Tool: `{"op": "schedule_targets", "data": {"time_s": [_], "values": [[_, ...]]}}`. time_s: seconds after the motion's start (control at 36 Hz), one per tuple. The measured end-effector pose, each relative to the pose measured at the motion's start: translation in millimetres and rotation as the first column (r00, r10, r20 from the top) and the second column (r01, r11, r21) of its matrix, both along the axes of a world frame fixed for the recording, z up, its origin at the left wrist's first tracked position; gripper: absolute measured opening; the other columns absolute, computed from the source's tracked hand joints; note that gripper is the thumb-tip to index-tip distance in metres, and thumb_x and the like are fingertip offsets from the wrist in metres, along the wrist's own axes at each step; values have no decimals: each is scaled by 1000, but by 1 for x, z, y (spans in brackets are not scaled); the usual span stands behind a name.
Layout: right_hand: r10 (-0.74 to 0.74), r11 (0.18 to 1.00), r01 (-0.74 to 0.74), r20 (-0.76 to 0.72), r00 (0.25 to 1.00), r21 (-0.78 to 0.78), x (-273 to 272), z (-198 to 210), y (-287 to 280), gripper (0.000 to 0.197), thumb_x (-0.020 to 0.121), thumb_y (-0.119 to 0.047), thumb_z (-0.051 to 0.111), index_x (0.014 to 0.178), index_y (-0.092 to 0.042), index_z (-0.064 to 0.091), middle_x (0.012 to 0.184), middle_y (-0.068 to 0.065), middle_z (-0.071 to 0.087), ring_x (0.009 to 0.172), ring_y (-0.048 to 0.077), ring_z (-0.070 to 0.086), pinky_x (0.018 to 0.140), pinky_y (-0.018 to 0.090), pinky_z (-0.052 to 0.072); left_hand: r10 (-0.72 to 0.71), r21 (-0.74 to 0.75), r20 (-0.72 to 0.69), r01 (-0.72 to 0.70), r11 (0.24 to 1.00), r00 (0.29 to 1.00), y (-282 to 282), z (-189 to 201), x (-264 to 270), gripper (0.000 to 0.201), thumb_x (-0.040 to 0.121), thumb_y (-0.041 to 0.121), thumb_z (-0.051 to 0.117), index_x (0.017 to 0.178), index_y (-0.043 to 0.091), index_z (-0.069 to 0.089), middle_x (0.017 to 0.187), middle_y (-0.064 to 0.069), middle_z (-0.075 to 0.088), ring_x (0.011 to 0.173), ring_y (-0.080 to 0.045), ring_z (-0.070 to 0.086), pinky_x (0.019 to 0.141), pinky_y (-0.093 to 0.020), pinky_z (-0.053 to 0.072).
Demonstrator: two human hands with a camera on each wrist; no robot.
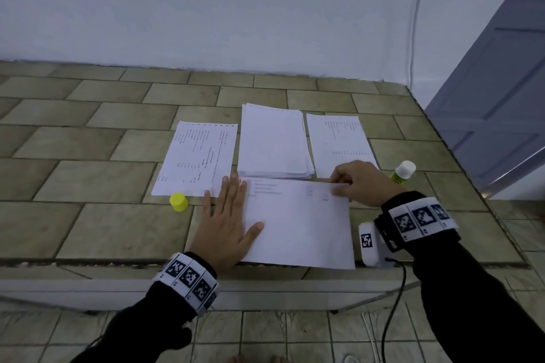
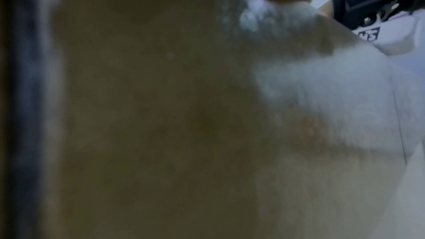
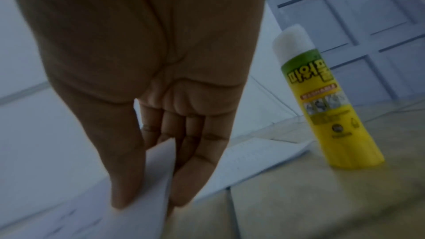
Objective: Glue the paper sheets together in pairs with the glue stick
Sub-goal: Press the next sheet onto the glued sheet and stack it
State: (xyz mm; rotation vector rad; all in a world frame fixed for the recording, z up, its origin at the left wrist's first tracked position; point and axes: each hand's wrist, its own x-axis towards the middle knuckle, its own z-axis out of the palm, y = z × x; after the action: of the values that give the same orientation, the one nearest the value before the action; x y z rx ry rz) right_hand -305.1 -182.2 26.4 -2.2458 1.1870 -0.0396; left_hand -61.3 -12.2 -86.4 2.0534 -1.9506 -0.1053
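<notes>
A white paper sheet with faint printed lines (image 1: 298,224) lies flat at the near edge of the tiled tabletop (image 1: 88,186). The left hand (image 1: 227,221) rests flat on its nine o'clock edge, fingers straight. The right hand (image 1: 359,183) pinches its two o'clock corner. The uncapped yellow-and-green glue stick (image 3: 326,101) stands upright just beside that hand, at three o'clock; its yellow cap (image 1: 178,202) sits at nine o'clock.

Left hand (image 1: 225,222) lies flat, fingers straight, on the left edge of the near white paper sheet (image 1: 300,230). Right hand (image 1: 358,183) pinches its far right corner. Uncapped yellow-green glue stick (image 1: 402,173) stands just beyond; small yellow plastic cap (image 1: 178,201) sits left.
</notes>
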Motion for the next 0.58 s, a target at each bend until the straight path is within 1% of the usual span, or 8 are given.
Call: {"op": "schedule_targets", "data": {"time_s": [0.06, 0.14, 0.22, 0.31, 0.42, 0.47, 0.56, 0.58], "values": [[-40, 999, 41, 64, 997, -19, -3, 10, -4, 8, 85, -8, 66, 82, -15, 65, 79, -3, 65, 65, 4, 59, 54, 11, 46, 3, -25, -25, -4, 1000, 1000, 1, 2, 0, 85, 95, 69, 9, 155, 12, -9, 163, -7, -14, 150, -23, -13, 120, -54, -1], [-137, 988, 149, 196, 971, -49, -5, 24, -13, 7, 86, -6, 66, 82, -11, 65, 74, 0, 67, 61, 14, 63, 51, 15, 50, -2, -52, -46, 0, 999, 999, 1, 3, -1, 88, 95, 69, 14, 156, 7, -2, 164, -11, -9, 151, -27, -8, 119, -56, 2], [-253, 964, 264, 369, 894, 21, 2, 29, -23, 2, 87, -2, 65, 87, -4, 63, 77, 10, 69, 64, 24, 66, 59, 27, 58, 2, -39, -35, -3, 999, 999, 1, 3, -2, 88, 95, 69, 14, 156, 7, 1, 164, -12, -6, 151, -28, -5, 119, -56, 3], [-355, 933, 340, 470, 808, 121, 18, 21, -30, 14, 86, 0, 67, 97, 0, 59, 84, 16, 67, 70, 28, 67, 64, 36, 61, 16, 12, 2, -16, 1000, 1000, 1, 3, -1, 90, 93, 72, 12, 156, 10, -2, 164, -9, -8, 151, -25, -9, 119, -55, 1], [-418, 906, 391, 487, 767, 161, 43, 2, -32, 26, 82, -1, 69, 102, -8, 54, 87, 11, 62, 74, 23, 66, 67, 36, 60, 22, 66, 19, -23, 998, 1000, -1, 3, -1, 92, 91, 75, 7, 157, 11, 2, 164, -6, -7, 150, -21, -11, 120, -54, 0], [-438, 897, 406, 461, 772, 173, 53, -10, -32, 23, 84, -1, 66, 101, -10, 55, 88, 11, 63, 77, 21, 67, 67, 33, 60, 24, 84, 25, -26, 996, 999, -1, 3, -1, 94, 89, 77, 3, 157, 11, 3, 164, -5, -6, 150, -20, -12, 120, -54, 0], [-453, 891, 421, 421, 786, 173, 65, -25, -33, 17, 85, -5, 66, 97, -14, 59, 91, 9, 63, 85, 23, 67, 74, 36, 59, 28, 106, 29, -31, 994, 999, 0, 4, -1, 96, 86, 79, -3, 156, 13, -2, 164, -2, -10, 149, -16, -17, 120, -51, -4], [-446, 893, 430, 389, 806, 134, 68, -29, -34, 16, 85, -7, 66, 99, -14, 61, 92, 6, 62, 86, 22, 64, 75, 33, 56, 29, 111, 23, -31, 993, 999, 0, 5, -1, 96, 85, 79, -4, 156, 14, -4, 163, -1, -11, 148, -15, -19, 121, -50, -5]]}}
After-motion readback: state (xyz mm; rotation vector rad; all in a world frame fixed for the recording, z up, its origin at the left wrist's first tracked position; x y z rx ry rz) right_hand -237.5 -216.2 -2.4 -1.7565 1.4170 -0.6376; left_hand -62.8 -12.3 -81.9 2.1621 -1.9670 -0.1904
